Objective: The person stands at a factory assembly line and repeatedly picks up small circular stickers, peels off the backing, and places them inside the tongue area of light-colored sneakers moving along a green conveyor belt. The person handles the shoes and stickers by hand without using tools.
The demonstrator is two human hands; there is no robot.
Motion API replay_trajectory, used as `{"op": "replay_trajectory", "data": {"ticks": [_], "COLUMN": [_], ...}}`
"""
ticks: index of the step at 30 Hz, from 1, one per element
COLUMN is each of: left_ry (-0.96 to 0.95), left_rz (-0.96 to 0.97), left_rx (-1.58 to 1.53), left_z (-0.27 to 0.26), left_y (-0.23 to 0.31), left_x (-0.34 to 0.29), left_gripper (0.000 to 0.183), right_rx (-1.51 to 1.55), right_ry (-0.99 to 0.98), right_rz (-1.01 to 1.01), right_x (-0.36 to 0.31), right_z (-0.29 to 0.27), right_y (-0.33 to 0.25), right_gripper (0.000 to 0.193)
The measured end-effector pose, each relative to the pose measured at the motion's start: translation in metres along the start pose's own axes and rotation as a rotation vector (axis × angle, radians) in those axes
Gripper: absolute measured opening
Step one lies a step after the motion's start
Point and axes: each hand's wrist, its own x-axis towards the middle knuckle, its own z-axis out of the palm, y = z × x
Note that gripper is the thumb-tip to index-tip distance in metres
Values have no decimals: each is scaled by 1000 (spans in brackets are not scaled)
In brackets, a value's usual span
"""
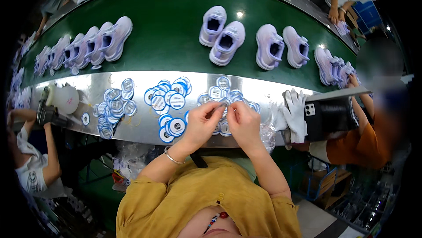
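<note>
My left hand (203,123) and my right hand (244,123) meet over the metal ledge (145,123), fingertips pinched together. Whatever they pinch is too small to make out. Under and around them lies a pile of round white tags with blue rims (216,93). Left of my hands is another pile of the same tags (177,101), with a few more tags (177,126) nearer me. A third heap of tags (115,105), some under clear plastic, sits further left, with thin loops of string about it.
Beyond the ledge, a green conveyor belt (171,31) carries pale lilac sneakers (227,43) and a row of more sneakers (115,40). White gloves (295,112), a phone (310,109) and a black bag (336,116) lie to the right. Co-workers sit on both sides.
</note>
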Motion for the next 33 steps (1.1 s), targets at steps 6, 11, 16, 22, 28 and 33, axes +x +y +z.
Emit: {"op": "replay_trajectory", "data": {"ticks": [6,11,16,22,28,33], "left_ry": [-58,-12,28,70,267,240], "left_rz": [-227,-228,-58,113,294,171], "left_rx": [-505,-550,-264,156,1109,1099], "left_z": [-24,-49,-66,-93,-111,-128], "left_y": [17,8,10,19,-4,-15], "left_x": [-2,-10,-11,-14,-1,4], "left_gripper": [16,10,7,16,23,23], "right_rx": [32,84,651,554,490,335], "right_ry": [-32,-175,-409,-663,-527,-544], "right_rz": [-229,-283,211,231,222,97], "right_x": [3,2,11,28,35,42], "right_z": [15,28,43,50,63,76], "right_y": [-9,-21,-26,-22,-23,-26], "right_gripper": [3,7,6,9,10,11]}}
